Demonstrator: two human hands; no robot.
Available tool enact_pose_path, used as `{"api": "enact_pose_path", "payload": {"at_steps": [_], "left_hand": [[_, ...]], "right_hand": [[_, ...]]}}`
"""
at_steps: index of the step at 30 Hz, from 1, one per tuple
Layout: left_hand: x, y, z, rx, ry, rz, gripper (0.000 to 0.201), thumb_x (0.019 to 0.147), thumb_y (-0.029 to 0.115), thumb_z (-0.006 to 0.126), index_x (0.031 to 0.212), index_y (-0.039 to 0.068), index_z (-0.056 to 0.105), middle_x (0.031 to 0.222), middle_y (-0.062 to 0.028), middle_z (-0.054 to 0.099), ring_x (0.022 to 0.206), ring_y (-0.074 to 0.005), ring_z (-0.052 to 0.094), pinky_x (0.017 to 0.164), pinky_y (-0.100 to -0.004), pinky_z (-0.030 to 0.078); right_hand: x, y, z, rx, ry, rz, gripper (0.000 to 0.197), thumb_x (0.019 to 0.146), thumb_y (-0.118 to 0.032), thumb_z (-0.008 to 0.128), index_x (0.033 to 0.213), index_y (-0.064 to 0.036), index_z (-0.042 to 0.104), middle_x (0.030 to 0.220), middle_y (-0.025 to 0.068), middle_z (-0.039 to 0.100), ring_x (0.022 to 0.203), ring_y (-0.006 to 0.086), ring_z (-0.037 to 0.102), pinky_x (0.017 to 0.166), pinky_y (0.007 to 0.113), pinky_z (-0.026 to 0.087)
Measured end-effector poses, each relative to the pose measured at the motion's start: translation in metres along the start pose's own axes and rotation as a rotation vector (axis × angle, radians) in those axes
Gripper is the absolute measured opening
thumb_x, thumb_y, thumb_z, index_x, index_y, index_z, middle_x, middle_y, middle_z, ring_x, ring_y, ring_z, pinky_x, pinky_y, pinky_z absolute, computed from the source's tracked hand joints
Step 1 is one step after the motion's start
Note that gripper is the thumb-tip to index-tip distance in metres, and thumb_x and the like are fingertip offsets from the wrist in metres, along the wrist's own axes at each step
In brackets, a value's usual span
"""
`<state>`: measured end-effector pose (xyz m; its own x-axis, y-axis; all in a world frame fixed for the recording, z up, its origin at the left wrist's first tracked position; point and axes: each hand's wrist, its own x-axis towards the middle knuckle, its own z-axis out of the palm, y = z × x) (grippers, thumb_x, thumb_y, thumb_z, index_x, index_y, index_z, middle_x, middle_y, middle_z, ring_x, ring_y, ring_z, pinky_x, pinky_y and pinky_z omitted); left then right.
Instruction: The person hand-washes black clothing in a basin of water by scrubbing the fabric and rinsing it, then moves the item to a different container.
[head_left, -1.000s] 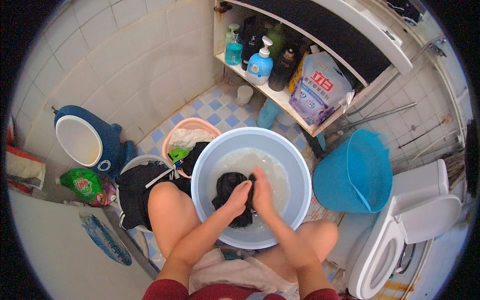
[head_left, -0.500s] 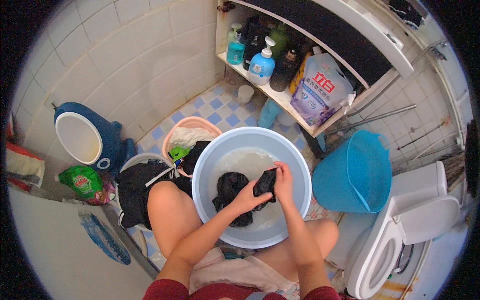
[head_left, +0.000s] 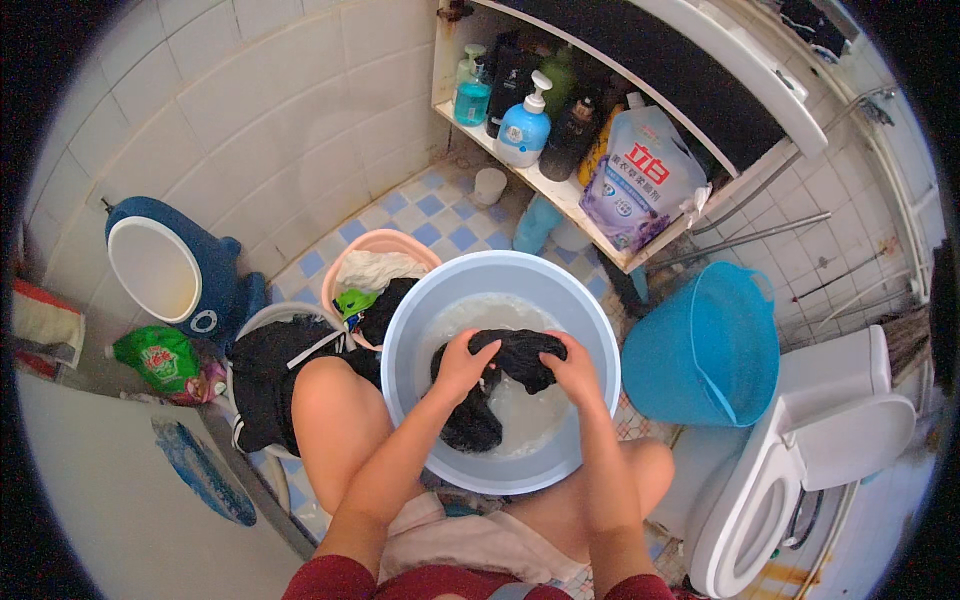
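Note:
In front of me stands a round pale-blue basin (head_left: 405, 440) with cloudy, sudsy water (head_left: 535, 412) in it. Over the water a wet black garment (head_left: 510, 358) is stretched between my two hands; its exact kind I cannot make out. My left hand (head_left: 466, 366) grips its left part, thumb on top. The fingers of my right hand (head_left: 574, 368) are closed on its right end. More black cloth (head_left: 472, 425) lies in the water below my left hand; whether it is the same piece I cannot tell.
A pink basin (head_left: 385, 238) and a white tub (head_left: 265, 318), both with clothes, stand to the left. Right of me are a blue bucket (head_left: 700, 350) and a toilet (head_left: 750, 530). Ahead, a low cabinet shelf (head_left: 560, 193) holds several bottles and a purple-white pouch (head_left: 630, 185).
My hands have moved apart, the left one farther left and up. The black garment, bunched between them before, is now spread wider.

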<state>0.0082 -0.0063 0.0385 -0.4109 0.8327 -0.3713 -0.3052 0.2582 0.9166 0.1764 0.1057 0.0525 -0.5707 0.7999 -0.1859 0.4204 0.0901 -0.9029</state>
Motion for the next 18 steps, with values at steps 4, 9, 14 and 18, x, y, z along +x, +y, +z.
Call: {"api": "enact_pose_path", "payload": {"at_steps": [4, 9, 14, 18], "left_hand": [[0.011, -0.027, -0.004, -0.243, 0.171, 0.096, 0.031, 0.089, 0.016, 0.051, 0.112, -0.003, 0.052, 0.104, -0.013, 0.058, 0.095, -0.0193, 0.055, 0.085, -0.0301, 0.042], [-0.017, -0.02, 0.028, 0.008, -0.01, 0.158, 0.034, 0.089, 0.009, 0.043, 0.121, -0.002, 0.046, 0.113, -0.0146, 0.054, 0.106, -0.0213, 0.05, 0.093, -0.0318, 0.037], [-0.015, -0.029, 0.027, 0.054, -0.019, 0.078, 0.035, 0.092, 0.017, 0.042, 0.124, 0.0, 0.043, 0.109, -0.0128, 0.055, 0.095, -0.0192, 0.053, 0.085, -0.0301, 0.042], [-0.009, -0.014, 0.018, -0.394, 0.121, -0.091, 0.038, 0.092, 0.012, 0.039, 0.13, 0.004, 0.037, 0.107, -0.0154, 0.054, 0.095, -0.0223, 0.054, 0.082, -0.0323, 0.045]], "right_hand": [[-0.021, -0.025, 0.047, -0.044, -0.017, -0.218, 0.051, 0.075, 0.007, 0.052, 0.123, -0.0087, 0.05, 0.12, 0.0165, 0.053, 0.113, 0.027, 0.049, 0.097, 0.032, 0.037], [-0.025, -0.004, 0.075, -0.111, 0.13, -0.346, 0.059, 0.076, 0.009, 0.042, 0.132, -0.0075, 0.038, 0.135, 0.0216, 0.036, 0.127, 0.0351, 0.032, 0.107, 0.04, 0.023], [-0.019, 0.012, 0.069, 0.078, 0.07, -0.198, 0.056, 0.078, 0.008, 0.037, 0.133, -0.003, 0.036, 0.137, 0.0202, 0.034, 0.129, 0.0326, 0.03, 0.108, 0.038, 0.021], [-0.056, -0.019, 0.098, -0.057, -0.035, -0.317, 0.058, 0.078, 0.01, 0.041, 0.134, -0.0023, 0.034, 0.142, 0.0212, 0.025, 0.134, 0.031, 0.02, 0.11, 0.039, 0.015]]}}
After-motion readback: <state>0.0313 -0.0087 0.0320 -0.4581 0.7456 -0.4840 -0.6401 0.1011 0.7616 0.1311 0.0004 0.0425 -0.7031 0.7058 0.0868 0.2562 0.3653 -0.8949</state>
